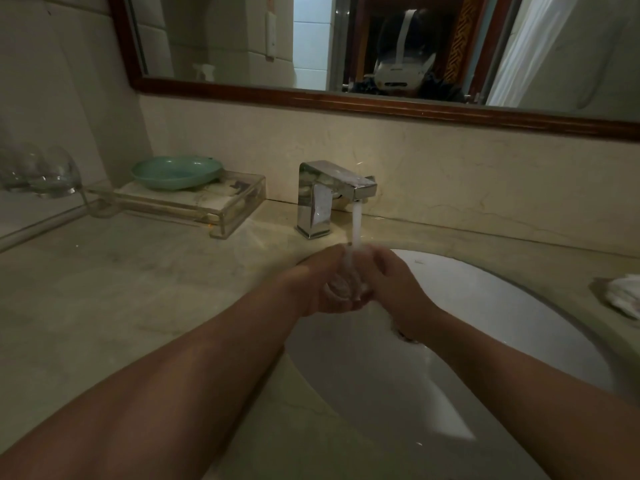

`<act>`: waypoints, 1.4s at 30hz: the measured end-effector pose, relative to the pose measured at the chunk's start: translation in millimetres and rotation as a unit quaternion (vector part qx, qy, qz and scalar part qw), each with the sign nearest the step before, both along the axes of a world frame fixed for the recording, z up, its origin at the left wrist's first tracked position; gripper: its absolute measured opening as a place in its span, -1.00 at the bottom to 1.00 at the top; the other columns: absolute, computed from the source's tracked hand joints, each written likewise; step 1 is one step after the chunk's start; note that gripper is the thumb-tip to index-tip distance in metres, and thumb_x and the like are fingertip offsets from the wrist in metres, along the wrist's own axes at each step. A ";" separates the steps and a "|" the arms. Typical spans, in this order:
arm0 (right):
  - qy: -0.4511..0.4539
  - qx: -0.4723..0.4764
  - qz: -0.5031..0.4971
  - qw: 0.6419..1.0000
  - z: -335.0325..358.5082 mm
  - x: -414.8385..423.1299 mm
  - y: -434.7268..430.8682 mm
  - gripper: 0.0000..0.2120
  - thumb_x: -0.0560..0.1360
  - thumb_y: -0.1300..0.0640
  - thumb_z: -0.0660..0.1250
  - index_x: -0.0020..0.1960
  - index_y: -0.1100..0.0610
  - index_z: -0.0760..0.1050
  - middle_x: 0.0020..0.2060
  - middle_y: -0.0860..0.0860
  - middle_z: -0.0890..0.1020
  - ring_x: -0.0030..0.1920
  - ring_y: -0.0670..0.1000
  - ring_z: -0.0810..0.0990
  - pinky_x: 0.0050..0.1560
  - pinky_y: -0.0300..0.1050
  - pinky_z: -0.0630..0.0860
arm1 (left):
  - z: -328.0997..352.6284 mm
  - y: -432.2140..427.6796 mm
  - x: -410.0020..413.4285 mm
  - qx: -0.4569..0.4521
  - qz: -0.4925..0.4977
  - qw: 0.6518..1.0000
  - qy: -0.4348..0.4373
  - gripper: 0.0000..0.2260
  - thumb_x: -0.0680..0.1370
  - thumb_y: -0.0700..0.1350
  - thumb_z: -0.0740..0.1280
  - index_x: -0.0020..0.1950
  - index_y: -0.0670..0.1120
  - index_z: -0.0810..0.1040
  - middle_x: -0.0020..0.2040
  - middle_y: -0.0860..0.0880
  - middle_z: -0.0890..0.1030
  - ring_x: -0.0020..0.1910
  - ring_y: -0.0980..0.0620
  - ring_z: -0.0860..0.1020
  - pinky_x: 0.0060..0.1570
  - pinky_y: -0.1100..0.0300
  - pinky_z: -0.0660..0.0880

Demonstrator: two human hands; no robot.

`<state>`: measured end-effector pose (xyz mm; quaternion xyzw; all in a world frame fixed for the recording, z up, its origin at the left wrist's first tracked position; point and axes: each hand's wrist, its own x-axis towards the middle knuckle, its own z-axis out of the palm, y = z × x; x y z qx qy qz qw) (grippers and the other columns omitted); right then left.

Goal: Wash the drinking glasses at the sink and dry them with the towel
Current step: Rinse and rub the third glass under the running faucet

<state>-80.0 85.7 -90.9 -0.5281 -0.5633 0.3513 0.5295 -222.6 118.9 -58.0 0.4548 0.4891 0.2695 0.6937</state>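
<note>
A clear drinking glass (341, 287) sits between my two hands over the white sink (502, 306). Water runs from the chrome faucet (329, 195) straight into the glass. My left hand (317, 289) curls round its left side and cups it from below. My right hand (391, 285) grips its right side, fingers at the rim. Two more clear glasses (45, 174) stand at the far left on the counter. A crumpled white towel (623, 296) lies on the counter right of the sink.
A teal dish (176, 171) rests on a clear acrylic tray (228, 209) left of the faucet. A wood-framed mirror (346, 98) hangs above the beige stone counter (121, 289). The sink drain (405, 336) shows under my right wrist.
</note>
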 end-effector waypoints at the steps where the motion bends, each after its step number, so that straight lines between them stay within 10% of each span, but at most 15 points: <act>1: -0.021 0.004 0.014 1.000 -1.5 -0.5 -2.6 -0.71 0.55 -0.07 0.42 0.19 0.04 0.56 -0.03 -0.02 0.70 -0.03 -0.04 0.70 -0.15 -0.16 0.64 | -2.2 2.6 -1.5 0.010 -0.001 1.000 0.006 -0.60 0.66 0.06 0.20 0.19 -0.23 0.63 -0.09 -0.22 0.72 -0.19 -0.15 0.71 -0.16 0.05 0.68; 4: -0.042 0.015 -0.006 0.999 -2.7 -1.4 -2.0 -0.78 0.56 -0.04 0.42 0.12 0.06 0.57 -0.17 -0.02 0.68 -0.26 -0.03 0.65 -0.33 -0.19 0.55 | -1.0 1.2 -1.3 0.025 -0.028 0.998 0.043 -0.65 0.67 0.00 0.18 -0.03 -0.22 0.63 -0.31 -0.14 0.65 -0.46 0.02 0.62 -0.30 0.18 0.65; 8: 0.002 -0.003 -0.063 0.998 2.6 0.5 1.3 -0.67 0.70 0.06 0.15 -0.06 0.21 0.59 -0.28 0.17 0.64 -0.35 0.13 0.58 -0.41 -0.08 0.51 | -6.7 5.6 1.0 0.045 0.005 0.994 0.097 -0.70 0.64 0.04 0.22 0.05 -0.16 0.61 -0.13 -0.16 0.64 -0.41 0.00 0.58 -0.43 0.27 0.43; 14: -0.059 0.006 0.017 0.998 4.9 -0.8 -7.4 -0.85 0.55 0.00 0.43 0.08 -0.05 0.52 -0.24 -0.02 0.70 -0.33 -0.08 0.68 -0.33 -0.24 0.59 | 2.3 0.5 3.9 0.100 -0.055 0.987 0.112 -0.82 0.57 -0.15 0.31 -0.18 -0.16 0.63 -0.32 -0.12 0.58 -0.49 0.06 0.47 -0.48 0.30 0.37; 20: 0.000 -0.005 -0.041 0.999 4.2 2.1 -6.0 -0.75 0.70 0.12 0.16 0.05 0.13 0.61 -0.14 0.13 0.69 -0.25 0.08 0.71 -0.35 -0.04 0.65 | 0.2 -2.0 3.4 0.090 -0.004 0.991 0.097 -0.87 0.69 -0.20 0.23 0.10 -0.16 0.56 -0.41 -0.11 0.51 -0.62 0.06 0.45 -0.60 0.31 0.38; 24: 0.013 -0.032 0.056 0.998 2.7 11.1 -3.6 -0.74 0.62 -0.07 0.33 0.16 0.09 0.61 -0.08 0.08 0.72 -0.13 0.14 0.72 -0.17 0.03 0.68 | -3.6 1.5 3.7 0.101 0.004 0.990 0.095 -0.53 0.70 0.26 0.10 0.12 -0.07 0.62 -0.24 -0.14 0.61 -0.45 0.01 0.55 -0.51 0.28 0.45; 34: 0.037 -0.002 -0.011 0.999 2.6 8.2 0.3 -0.64 0.71 -0.02 0.14 0.00 0.18 0.61 -0.29 0.10 0.65 -0.32 0.09 0.62 -0.35 -0.05 0.53 | -4.2 2.0 4.9 0.005 0.010 0.999 0.047 -0.38 0.64 0.34 0.09 0.18 -0.18 0.60 -0.14 -0.19 0.66 -0.34 -0.09 0.61 -0.43 0.26 0.46; 42: -0.053 0.008 0.062 0.997 2.0 16.3 0.6 -0.78 0.60 -0.03 0.37 0.09 0.11 0.62 -0.23 0.13 0.69 -0.31 0.14 0.60 -0.30 -0.09 0.52 | 2.2 -1.3 2.2 0.101 -0.073 0.989 0.079 -0.80 0.54 -0.05 0.34 0.07 -0.09 0.69 -0.12 -0.16 0.71 -0.32 0.03 0.61 -0.29 0.18 0.58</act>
